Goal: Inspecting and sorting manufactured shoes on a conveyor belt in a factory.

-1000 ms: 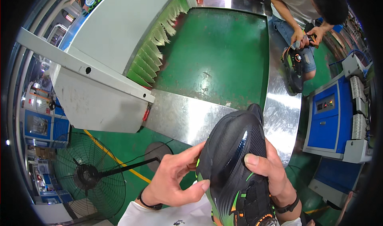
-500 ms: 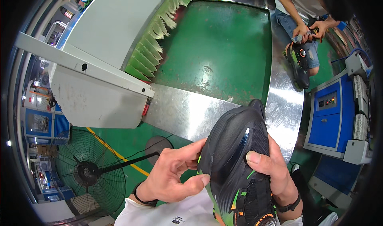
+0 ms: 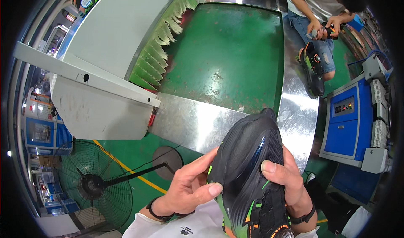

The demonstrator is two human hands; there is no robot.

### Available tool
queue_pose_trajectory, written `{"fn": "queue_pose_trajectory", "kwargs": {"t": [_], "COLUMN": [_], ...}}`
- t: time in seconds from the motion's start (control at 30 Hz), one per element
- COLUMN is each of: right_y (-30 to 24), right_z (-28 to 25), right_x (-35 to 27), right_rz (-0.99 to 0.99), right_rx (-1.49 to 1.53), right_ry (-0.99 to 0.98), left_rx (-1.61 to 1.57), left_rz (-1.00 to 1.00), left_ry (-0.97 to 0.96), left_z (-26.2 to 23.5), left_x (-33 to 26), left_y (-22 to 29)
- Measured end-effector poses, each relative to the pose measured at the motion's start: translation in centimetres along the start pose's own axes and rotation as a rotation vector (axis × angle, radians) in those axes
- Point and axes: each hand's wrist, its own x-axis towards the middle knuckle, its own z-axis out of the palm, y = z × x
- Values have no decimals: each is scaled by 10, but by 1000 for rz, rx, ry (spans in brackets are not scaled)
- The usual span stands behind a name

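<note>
A black sneaker (image 3: 248,162) with green and orange accents is held up in front of me, its toe pointing away. My right hand (image 3: 288,179) grips its right side, the thumb pressed on the upper and the fingers mostly hidden behind. On the other side, my left hand (image 3: 191,185) holds the sole edge near the forefoot, thumb against the upper and fingers reaching underneath. A dial with an orange ring (image 3: 281,231) shows at the lower end of the shoe.
A steel-edged green conveyor belt (image 3: 227,57) runs ahead, beside a grey machine housing with a fringed green curtain (image 3: 155,48). Another sneaker (image 3: 312,72) lies on the right rim near a co-worker (image 3: 313,11). A black fan (image 3: 94,185) stands left; a blue machine cabinet (image 3: 347,116) stands right.
My view has shifted slightly. The sneaker stays in both hands with almost the same tilt. At the far right, the co-worker's hands have moved a little around a dark item.
</note>
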Motion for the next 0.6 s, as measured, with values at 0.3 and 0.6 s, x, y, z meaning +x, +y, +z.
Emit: {"fn": "queue_pose_trajectory", "kwargs": {"t": [0.3, 0.6], "right_y": [-5, 2], "right_z": [5, -2], "right_x": [8, 14], "right_rz": [8, -27], "right_rx": [0, 36], "right_ry": [22, 40], "left_rx": [-293, 33], "left_rz": [57, 181], "left_ry": [209, 454], "left_z": [27, 48], "left_x": [3, 17], "left_y": [-14, -20]}}
